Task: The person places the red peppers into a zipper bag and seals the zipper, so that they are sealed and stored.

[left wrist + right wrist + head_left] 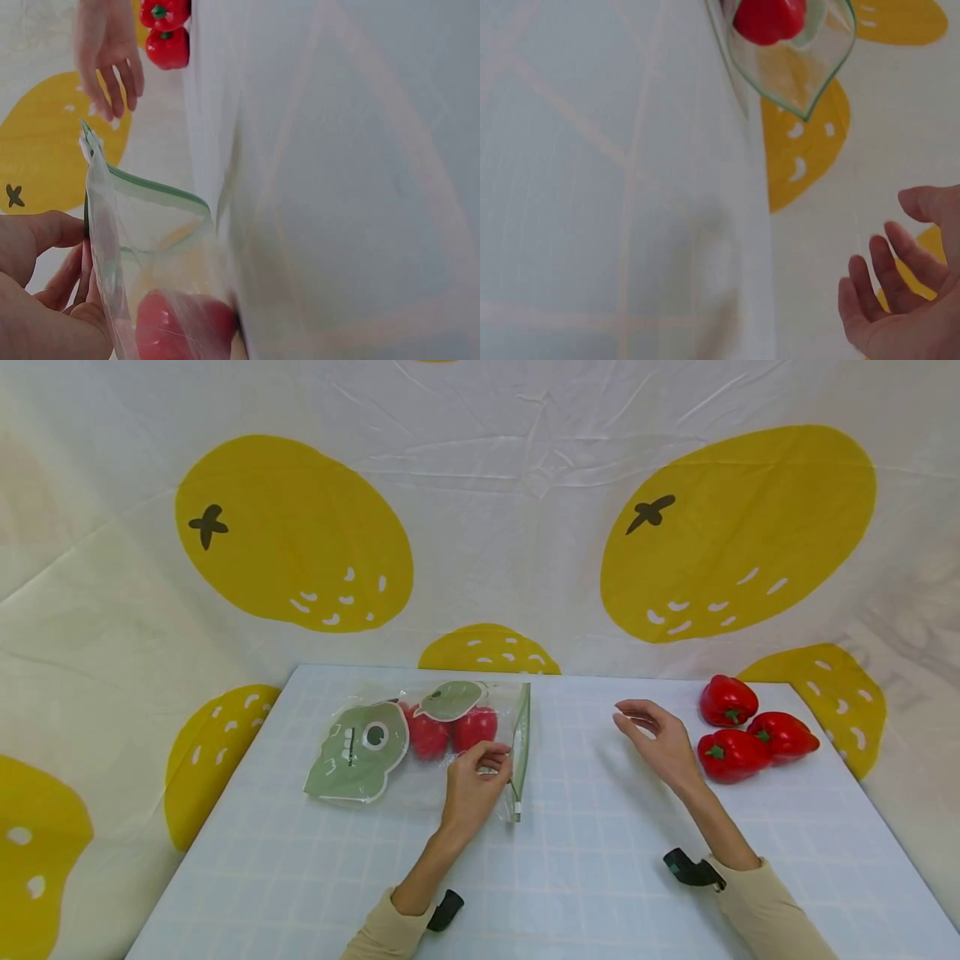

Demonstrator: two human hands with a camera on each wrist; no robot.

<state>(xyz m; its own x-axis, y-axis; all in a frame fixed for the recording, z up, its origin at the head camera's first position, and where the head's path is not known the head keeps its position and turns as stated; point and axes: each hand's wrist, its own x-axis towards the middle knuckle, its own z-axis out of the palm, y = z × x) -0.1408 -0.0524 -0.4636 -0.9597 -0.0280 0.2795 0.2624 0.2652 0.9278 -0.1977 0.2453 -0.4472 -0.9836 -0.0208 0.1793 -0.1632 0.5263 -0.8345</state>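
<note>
A clear zip bag (420, 785) with green printed shapes and a green zip edge lies on the table. Inside it are red bell peppers (475, 727), seen through the plastic. My left hand (474, 785) pinches the bag's top edge near the zip; in the left wrist view the mouth stands open beside the fingers (64, 229). Nothing is in my right hand (663, 747), held over the table between the bag and three loose red bell peppers (733, 755). Its fingers are relaxed and apart in the right wrist view (900, 277).
The table (570, 877) has a pale blue checked cover. Behind it hangs a white cloth (510, 543) printed with large yellow fruit. The loose peppers sit close together near the table's back right corner.
</note>
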